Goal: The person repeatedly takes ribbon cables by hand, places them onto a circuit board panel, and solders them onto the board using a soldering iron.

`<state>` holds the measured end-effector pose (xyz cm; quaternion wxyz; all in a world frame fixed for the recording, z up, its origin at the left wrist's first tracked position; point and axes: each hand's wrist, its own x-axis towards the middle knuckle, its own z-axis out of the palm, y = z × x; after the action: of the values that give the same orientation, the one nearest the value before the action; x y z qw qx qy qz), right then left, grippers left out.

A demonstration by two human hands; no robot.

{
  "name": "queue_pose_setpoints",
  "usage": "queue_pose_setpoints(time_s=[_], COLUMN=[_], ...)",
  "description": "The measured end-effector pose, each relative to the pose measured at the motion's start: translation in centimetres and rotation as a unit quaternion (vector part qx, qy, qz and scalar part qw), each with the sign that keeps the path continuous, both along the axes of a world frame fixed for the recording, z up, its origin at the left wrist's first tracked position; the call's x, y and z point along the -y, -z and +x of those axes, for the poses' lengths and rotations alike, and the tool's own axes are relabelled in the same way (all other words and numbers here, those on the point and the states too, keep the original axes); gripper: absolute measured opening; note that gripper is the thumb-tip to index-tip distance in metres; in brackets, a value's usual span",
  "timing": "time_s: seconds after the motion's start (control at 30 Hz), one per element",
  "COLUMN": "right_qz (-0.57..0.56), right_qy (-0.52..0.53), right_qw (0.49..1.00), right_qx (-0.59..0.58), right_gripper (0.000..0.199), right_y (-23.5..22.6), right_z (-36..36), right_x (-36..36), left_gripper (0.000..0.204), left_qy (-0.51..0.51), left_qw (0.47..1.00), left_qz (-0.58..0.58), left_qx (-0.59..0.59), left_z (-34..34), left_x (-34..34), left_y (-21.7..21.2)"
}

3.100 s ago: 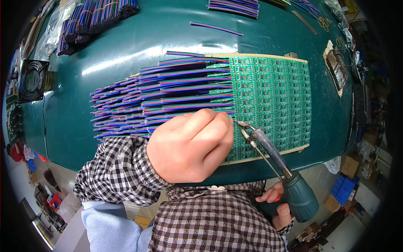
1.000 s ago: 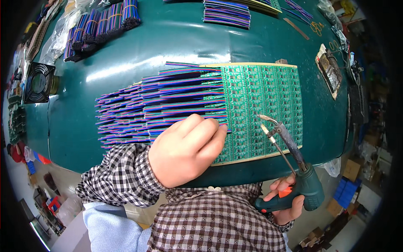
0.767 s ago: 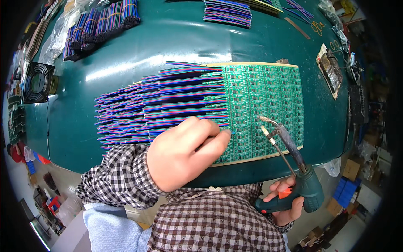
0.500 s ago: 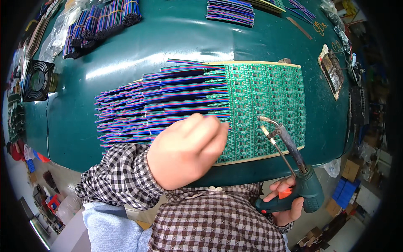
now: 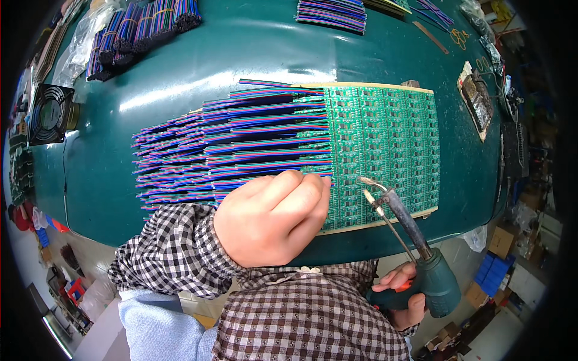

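Note:
A panel of green circuit boards (image 5: 385, 144) lies on the table in front of me. Flat multicoloured ribbon wires (image 5: 265, 133) run in rows from its left part out to the left. My left hand (image 5: 274, 219) is closed in a pinch over the lower rows, at the wires' right-hand ends; its fingers mostly hide the wire there. My right hand (image 5: 400, 292) grips a dark green soldering gun (image 5: 442, 283) with an orange trigger. Its bent metal tip and thin feed tube point up and left above the panel, a short way right of my left fingertips.
Banded wire bundles (image 5: 144, 27) lie at the back left, and a loose wire stack (image 5: 331, 13) at the back. A black fan (image 5: 49, 114) stands at the left edge. On the right lie a soiled tray (image 5: 474, 99) and rubber bands (image 5: 459, 39).
The soldering gun's tip has moved left and slightly nearer to me, closer to my left fingertips. My left hand has shifted a little toward me and stays closed.

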<state>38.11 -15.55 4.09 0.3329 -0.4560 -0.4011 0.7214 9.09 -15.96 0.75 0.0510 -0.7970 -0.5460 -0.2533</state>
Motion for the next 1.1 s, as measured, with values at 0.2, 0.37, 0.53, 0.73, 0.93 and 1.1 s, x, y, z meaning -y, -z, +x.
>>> queue_pose_setpoints(time_s=[0.2,0.37,0.53,0.73,0.93,1.1], right_qz=[0.025,-0.043,-0.043,-0.029,0.008,0.044], right_qy=[-0.037,-0.044,-0.051,-0.059,-0.062,-0.05], right_qw=[0.999,0.998,0.998,0.996,0.995,0.995], right_qx=[0.018,0.021,0.018,0.06,0.079,0.072], right_gripper=[0.061,0.062,0.06,0.06,0.064,0.065], right_y=[0.2,-0.6,-0.5,-0.7,-0.2,-0.3], right_z=[-0.1,-0.5,-0.6,-1.1,-0.7,-1.1], right_x=[0.2,0.1,-0.1,-0.3,0.1,0.1], left_gripper=[0.029,0.032,0.035,0.034,0.035,0.035], left_qy=[-0.007,-0.008,-0.008,-0.007,-0.012,-0.008], left_qw=[1.0,1.0,0.999,0.999,0.999,0.999], left_qz=[0.002,-0.009,-0.028,-0.03,-0.03,-0.025], left_qx=[0.011,0.016,0.031,0.022,0.03,0.034], left_z=[0.1,0.2,0.2,0.2,0.2,0.2], left_x=[0.0,0.2,0.2,0.2,0.2,0.2], left_y=[0.0,-0.2,-0.4,-0.5,-0.4,-0.3])
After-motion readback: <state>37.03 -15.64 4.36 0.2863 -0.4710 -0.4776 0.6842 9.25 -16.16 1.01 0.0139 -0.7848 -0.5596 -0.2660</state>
